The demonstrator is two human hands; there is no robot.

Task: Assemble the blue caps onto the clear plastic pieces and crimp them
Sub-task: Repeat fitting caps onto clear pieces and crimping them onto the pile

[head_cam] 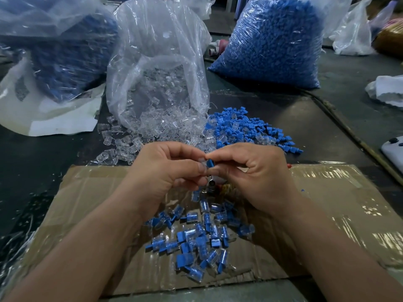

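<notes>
My left hand [168, 168] pinches a small clear plastic piece [202, 164] between thumb and fingers. My right hand [253, 171] pinches a blue cap [210, 163] right against that piece, above the cardboard sheet [327, 192]. Below my hands lies a heap of assembled blue-and-clear pieces [200, 238] on the cardboard. Behind my hands, loose clear pieces [122, 142] spill from an open clear bag [157, 68], and loose blue caps [250, 129] lie in a pile to its right. A small metal tool [210, 189] shows partly under my hands.
A full bag of blue caps [274, 40] stands at the back right, another bag with blue parts [61, 53] at the back left on white sheeting. White plastic bags [353, 33] lie far right. A white device [394, 151] sits at the right edge.
</notes>
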